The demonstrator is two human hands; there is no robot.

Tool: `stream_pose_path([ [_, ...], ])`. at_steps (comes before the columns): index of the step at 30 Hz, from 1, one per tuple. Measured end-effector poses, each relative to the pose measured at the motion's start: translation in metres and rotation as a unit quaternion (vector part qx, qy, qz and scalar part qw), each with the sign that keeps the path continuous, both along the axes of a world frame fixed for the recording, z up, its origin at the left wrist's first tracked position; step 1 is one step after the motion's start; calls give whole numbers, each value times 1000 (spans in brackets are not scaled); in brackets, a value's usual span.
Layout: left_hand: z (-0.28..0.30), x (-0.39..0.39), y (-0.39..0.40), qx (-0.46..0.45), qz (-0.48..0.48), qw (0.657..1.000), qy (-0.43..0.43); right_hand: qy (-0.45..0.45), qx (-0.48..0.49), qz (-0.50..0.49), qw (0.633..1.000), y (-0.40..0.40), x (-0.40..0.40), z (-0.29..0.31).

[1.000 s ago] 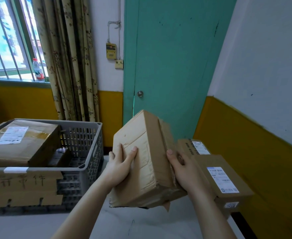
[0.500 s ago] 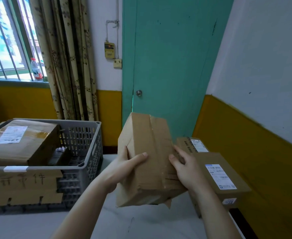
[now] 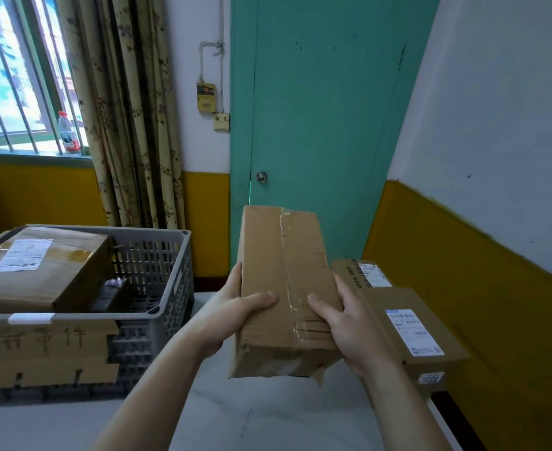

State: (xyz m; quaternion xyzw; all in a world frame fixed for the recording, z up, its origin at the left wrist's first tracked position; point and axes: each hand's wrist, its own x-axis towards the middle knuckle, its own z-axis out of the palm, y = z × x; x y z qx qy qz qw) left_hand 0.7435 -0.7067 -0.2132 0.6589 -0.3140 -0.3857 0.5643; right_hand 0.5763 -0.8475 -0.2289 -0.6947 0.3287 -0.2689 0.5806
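Both hands, left hand [image 3: 235, 315] and right hand [image 3: 349, 323], clamp the taped cardboard parcel [image 3: 284, 288] above the table [image 3: 268, 415], fingers curled around it; its torn bottom flap could give way and spill the contents.

Bare white tabletop [image 3: 261, 415] lies open beneath the tall brown cardboard box [image 3: 281, 288]. A grey slatted plastic crate [image 3: 167, 288] blocks the left. Two labelled brown cardboard parcels [image 3: 414, 333] crowd the right, just beside the box.
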Motion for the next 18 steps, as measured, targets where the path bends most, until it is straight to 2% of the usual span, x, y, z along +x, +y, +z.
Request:
stream_pose_path([
  [6, 1, -5, 0, -15, 2, 1000, -2, -1, 35, -10, 999, -1, 0, 6],
  [12, -1, -1, 1, -1, 23, 1000, 0, 20, -38, -20, 999, 0, 2, 9],
  [15, 1, 1, 1, 16, 67, 998, 7, 31, -23, -16, 999, -1, 3, 11],
  [18, 9, -2, 0, 40, 127, 991, -18, 92, -35, -21, 995, -3, 8, 12],
])
